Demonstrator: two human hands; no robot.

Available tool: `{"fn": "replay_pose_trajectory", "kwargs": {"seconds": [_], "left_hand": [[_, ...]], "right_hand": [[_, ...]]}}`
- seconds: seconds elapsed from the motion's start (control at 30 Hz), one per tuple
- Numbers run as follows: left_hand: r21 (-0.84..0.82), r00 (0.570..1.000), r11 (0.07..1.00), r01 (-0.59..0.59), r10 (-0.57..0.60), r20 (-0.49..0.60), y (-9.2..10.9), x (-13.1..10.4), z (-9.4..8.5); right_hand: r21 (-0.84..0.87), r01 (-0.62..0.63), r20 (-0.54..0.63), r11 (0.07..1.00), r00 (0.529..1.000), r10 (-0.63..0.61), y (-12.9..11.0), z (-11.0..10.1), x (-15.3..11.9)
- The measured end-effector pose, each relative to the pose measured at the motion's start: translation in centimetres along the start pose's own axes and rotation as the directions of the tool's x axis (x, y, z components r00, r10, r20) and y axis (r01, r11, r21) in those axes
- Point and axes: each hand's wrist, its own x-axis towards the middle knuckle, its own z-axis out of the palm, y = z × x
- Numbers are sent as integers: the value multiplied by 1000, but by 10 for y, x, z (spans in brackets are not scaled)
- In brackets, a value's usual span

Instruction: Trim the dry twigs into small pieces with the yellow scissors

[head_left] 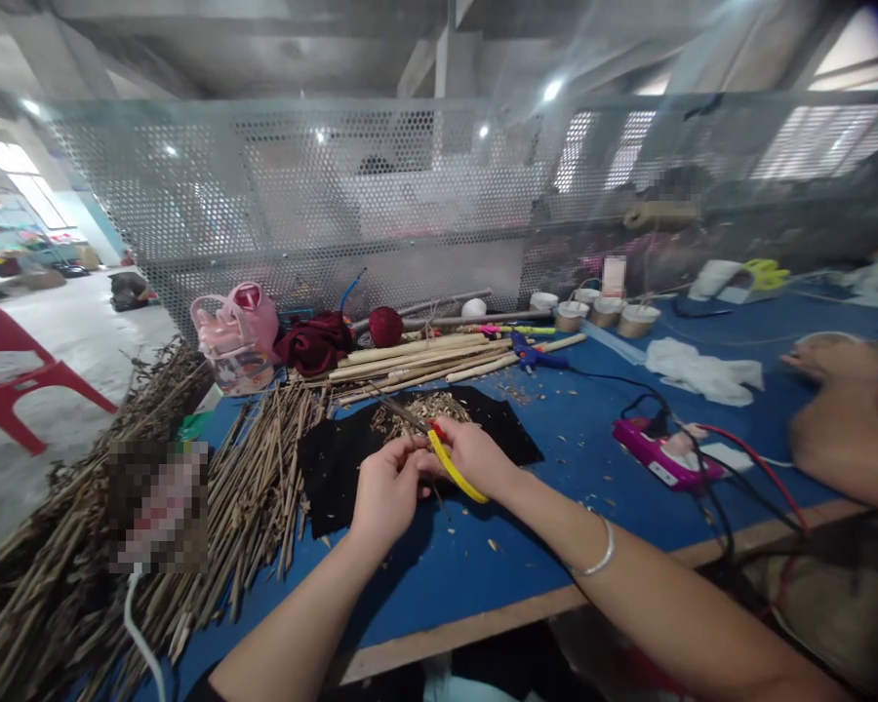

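Observation:
Yellow-handled scissors (410,417) are in my right hand (475,456), their dark blades pointing up and to the left. My left hand (386,487) is closed right beside it, fingertips pinched on a thin dark stem (443,502) whose end pokes out below the fingers. Both hands are over the near edge of a black cloth (329,468) that lies on the blue table (512,565). Small dry clippings (446,405) are heaped on the cloth just beyond the blades.
Dry stalks (256,478) pile up at left. Pale sticks (410,361), a blue glue gun (534,353) and a dark red yarn ball (385,327) lie behind. A magenta power strip (665,456) with cables sits at right, near another person's arm (841,419). A mesh partition (337,214) stands behind.

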Motion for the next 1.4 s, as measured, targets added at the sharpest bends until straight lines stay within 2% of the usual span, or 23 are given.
{"fn": "replay_pose_trajectory", "kwargs": {"seconds": [0.1, 0.37, 0.6, 0.97, 1.1, 1.4], "left_hand": [[7, 1000, 1000, -23, 23, 11, -1, 2, -2], [27, 993, 997, -75, 72, 90, -5, 6, -4], [44, 990, 994, -100, 95, 99, -9, 11, -7], [15, 986, 991, -132, 130, 103, -13, 19, -12], [1, 983, 991, -137, 136, 120, -17, 22, -15], [38, 969, 979, -198, 189, 161, -17, 18, -14]], "right_hand": [[-54, 14, -3, 998, 1000, -15, -1, -2, 0], [-40, 87, -62, 995, 994, -89, -4, -1, 2], [-155, -14, -56, 988, 998, 5, 0, 9, 4], [-195, -35, -69, 980, 997, 22, 3, 7, 7], [-212, 5, -81, 977, 996, -23, 4, 7, 7], [-107, 113, -129, 988, 983, -126, -1, 6, 5]]}}
